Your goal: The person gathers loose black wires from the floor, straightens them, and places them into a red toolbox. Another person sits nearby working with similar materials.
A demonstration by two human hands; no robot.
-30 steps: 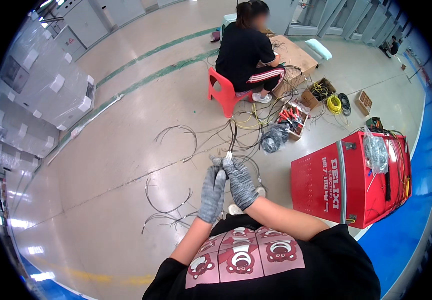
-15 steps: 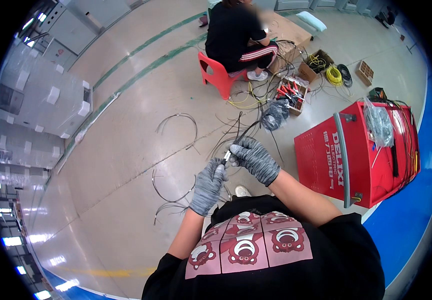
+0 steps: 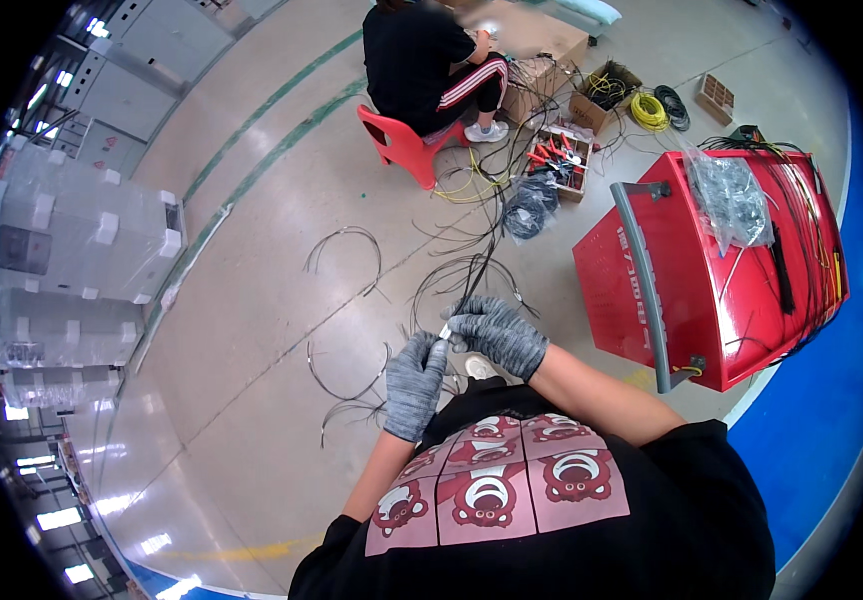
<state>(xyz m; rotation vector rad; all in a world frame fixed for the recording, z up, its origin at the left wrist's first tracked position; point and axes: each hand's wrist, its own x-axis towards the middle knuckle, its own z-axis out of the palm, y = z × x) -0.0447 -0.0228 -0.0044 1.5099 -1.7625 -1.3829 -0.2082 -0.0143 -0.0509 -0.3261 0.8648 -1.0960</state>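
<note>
Both my hands wear grey knit gloves and come together in front of my body. A bundle of black wires (image 3: 473,278) runs out from between them, away from me. My right hand (image 3: 499,334) is closed round the bundle near its end. My left hand (image 3: 415,388) meets it there, thumb and fingers pinched at the same end. A small white piece (image 3: 446,331) shows between the fingertips; whether it is a label or a sleeve I cannot tell. The left fingertips partly hide the wire ends.
Loose wire loops (image 3: 347,262) lie on the floor. To the right stands a red cart (image 3: 632,290) with a plastic bag (image 3: 729,198) on top. Ahead, a person (image 3: 412,70) sits on a red stool (image 3: 399,150) beside a tool box (image 3: 560,160) and coiled yellow cable (image 3: 650,112).
The view has shifted, so the co-worker and stool sit further left. My hands have come slightly nearer my body, and less of the white piece shows between them.
</note>
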